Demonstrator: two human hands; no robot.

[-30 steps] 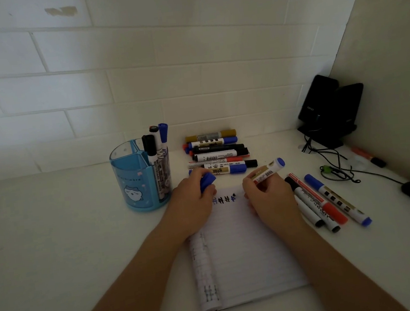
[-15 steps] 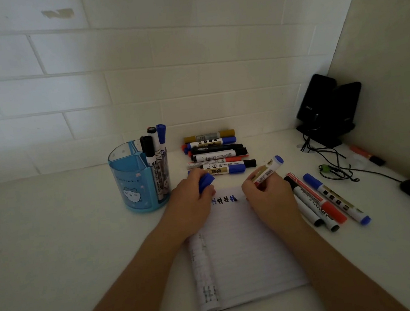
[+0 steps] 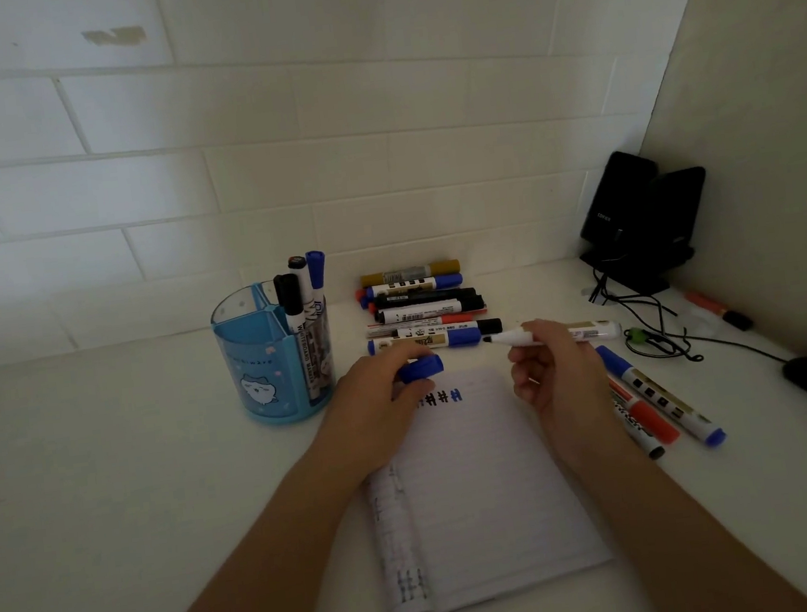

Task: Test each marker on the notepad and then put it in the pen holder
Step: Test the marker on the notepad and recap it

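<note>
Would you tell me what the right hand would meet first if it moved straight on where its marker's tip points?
Likely the blue marker lying just past the notepad; the uncapped marker in the right hand points left at its blue end. Depth is unclear: held higher, it could pass over it.

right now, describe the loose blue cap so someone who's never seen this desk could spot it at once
Find the notepad in the middle of the desk, with the blue pen holder to its upper left. At the notepad's top edge the left hand pinches the blue cap. Unlike the blue caps on the markers lying behind, it sits on no marker.
</note>
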